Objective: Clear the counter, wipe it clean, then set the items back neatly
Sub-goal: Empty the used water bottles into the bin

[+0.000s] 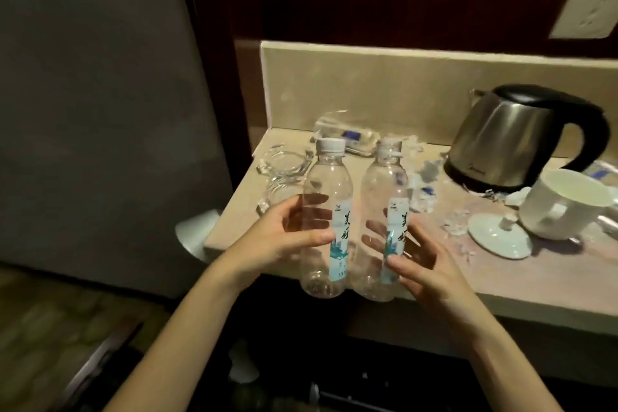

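Fingers (314,214) of the left hand (284,237) are wrapped round a capped bottle (326,221); those of the right hand (424,264) are curled round an uncapped bottle (383,227). Both bottles are held upright at the near edge of the surface (501,278). Beyond them, left of the kettle (515,140), glass ashtrays (284,164) and wrappers (351,137) are scattered. Thin, empty plastic could be crushed or slip, and the ashtrays could be knocked in passing.

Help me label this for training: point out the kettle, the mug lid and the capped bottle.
kettle (501,137): head view, steel body.
mug lid (500,237): head view, white top surface.
capped bottle (326,184): head view, clear shoulder.
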Tool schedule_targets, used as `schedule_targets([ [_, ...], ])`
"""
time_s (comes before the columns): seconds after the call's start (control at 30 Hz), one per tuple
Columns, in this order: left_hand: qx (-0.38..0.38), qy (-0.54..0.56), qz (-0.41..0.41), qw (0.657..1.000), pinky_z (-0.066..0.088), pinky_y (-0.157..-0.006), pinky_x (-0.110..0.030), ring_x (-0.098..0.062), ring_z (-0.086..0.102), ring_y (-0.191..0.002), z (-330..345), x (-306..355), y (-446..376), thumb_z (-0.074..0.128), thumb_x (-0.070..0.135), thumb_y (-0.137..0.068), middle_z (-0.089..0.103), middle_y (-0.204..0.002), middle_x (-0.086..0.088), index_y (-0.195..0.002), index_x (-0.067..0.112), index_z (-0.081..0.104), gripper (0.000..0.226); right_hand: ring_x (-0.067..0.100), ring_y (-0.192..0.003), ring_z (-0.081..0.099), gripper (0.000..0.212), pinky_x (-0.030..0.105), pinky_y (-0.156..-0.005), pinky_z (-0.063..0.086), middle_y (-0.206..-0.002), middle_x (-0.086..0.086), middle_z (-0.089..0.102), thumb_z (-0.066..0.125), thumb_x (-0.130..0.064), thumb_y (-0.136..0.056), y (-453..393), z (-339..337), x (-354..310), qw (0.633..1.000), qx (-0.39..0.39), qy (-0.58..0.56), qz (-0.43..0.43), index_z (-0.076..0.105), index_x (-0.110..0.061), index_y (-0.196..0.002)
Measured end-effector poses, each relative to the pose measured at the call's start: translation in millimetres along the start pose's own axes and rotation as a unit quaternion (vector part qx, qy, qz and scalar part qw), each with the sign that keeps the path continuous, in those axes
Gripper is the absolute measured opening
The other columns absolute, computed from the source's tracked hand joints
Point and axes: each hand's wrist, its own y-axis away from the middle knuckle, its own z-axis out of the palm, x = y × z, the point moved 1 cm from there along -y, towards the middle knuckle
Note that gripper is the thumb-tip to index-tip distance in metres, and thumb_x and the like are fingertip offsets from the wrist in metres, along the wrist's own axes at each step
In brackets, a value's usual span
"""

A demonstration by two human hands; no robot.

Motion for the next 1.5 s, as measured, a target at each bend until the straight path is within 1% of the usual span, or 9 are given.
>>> schedule_targets([
  [0.17,0.053,-0.038,-0.013,0.998,0.049,-0.088,-0.016,-0.006,0.063,-0.11,-19,-42,71,0.076,0.003,-0.073,0.068,-0.119,0.002,-0.123,0.014,0.058,0.054,0.006,-0.119,0.058,0.088,0.017,-0.092,0.049,-0.131,-0.009,0.061,0.086,-0.024,-0.055,25,38,57,0.991,-0.082,0.101,0.008,0.047,-0.021,-0.134],
  [0.4,0.108,-0.035,-0.086,0.99,0.049,-0.097,-0.026,-0.013,0.06,-0.117,-55,-149,130,0.086,0.011,-0.062,0.065,-0.124,0.0,-0.121,0.026,0.057,0.067,-0.014,-0.115,0.05,0.085,0.002,-0.089,0.039,-0.12,-0.034,0.057,0.084,-0.004,-0.064,43,88,149,0.967,-0.15,0.196,0.061,0.041,-0.036,-0.13],
  [0.57,0.167,-0.114,-0.151,0.968,0.047,-0.1,-0.032,-0.01,0.056,-0.117,-78,-243,137,0.085,0.042,-0.049,0.059,-0.125,0.001,-0.116,0.039,0.056,0.073,0.001,-0.12,0.052,0.093,0.035,-0.1,0.048,-0.13,-0.018,0.054,0.088,-0.021,-0.06,34,103,242,0.95,-0.131,0.263,0.105,0.039,-0.037,-0.136],
  [0.77,0.21,-0.161,-0.211,0.941,0.04,-0.077,-0.003,-0.007,0.058,-0.103,-106,-377,137,0.086,0.009,-0.063,0.063,-0.11,0.01,-0.116,0.019,0.056,0.062,0.008,-0.122,0.05,0.097,0.039,-0.1,0.047,-0.136,-0.011,0.049,0.085,-0.025,-0.06,16,122,378,0.93,-0.135,0.326,0.108,0.034,-0.032,-0.142],
  [0.87,0.234,-0.174,-0.234,0.928,0.041,-0.082,-0.013,-0.006,0.056,-0.103,-118,-445,140,0.086,0.009,-0.063,0.061,-0.109,0.008,-0.118,0.015,0.054,0.064,0.009,-0.127,0.047,0.098,0.039,-0.106,0.042,-0.138,-0.007,0.049,0.085,-0.016,-0.061,9,129,450,0.927,-0.14,0.33,0.113,0.034,-0.028,-0.144],
  [1.07,0.234,-0.196,-0.285,0.909,0.042,-0.084,-0.015,-0.01,0.058,-0.106,-115,-585,138,0.086,0.008,-0.062,0.064,-0.112,0.001,-0.122,0.01,0.054,0.068,0.016,-0.129,0.046,0.094,0.028,-0.106,0.038,-0.139,-0.001,0.049,0.082,0.001,-0.063,13,115,593,0.912,-0.127,0.362,0.144,0.036,-0.019,-0.142],
  [1.17,0.225,-0.212,-0.313,0.898,0.043,-0.097,-0.027,-0.02,0.056,-0.117,-103,-638,134,0.082,0.011,-0.068,0.062,-0.122,-0.008,-0.124,0.006,0.056,0.062,0.019,-0.13,0.043,0.094,0.021,-0.101,0.033,-0.139,0.004,0.045,0.081,0.004,-0.064,21,100,652,0.902,-0.115,0.365,0.199,0.034,-0.014,-0.143],
  [1.37,0.13,-0.204,-0.415,0.877,0.027,-0.115,-0.041,-0.027,0.027,-0.142,-90,-697,141,0.073,0.003,-0.072,0.027,-0.153,-0.01,-0.152,0.02,0.01,0.103,0.024,-0.137,0.035,0.114,0.044,-0.113,0.033,-0.148,0.008,0.036,0.087,0.0,-0.059,30,80,717,0.886,-0.161,0.315,0.3,0.018,-0.011,-0.149],
  [1.5,0.135,-0.208,-0.444,0.861,0.034,-0.108,-0.026,-0.023,0.041,-0.133,-89,-678,158,0.07,0.001,-0.075,0.043,-0.143,-0.008,-0.147,0.014,0.029,0.083,0.026,-0.136,0.035,0.106,0.04,-0.113,0.032,-0.146,0.009,0.038,0.084,0.001,-0.064,33,79,703,0.864,-0.15,0.341,0.339,0.021,-0.011,-0.149],
])
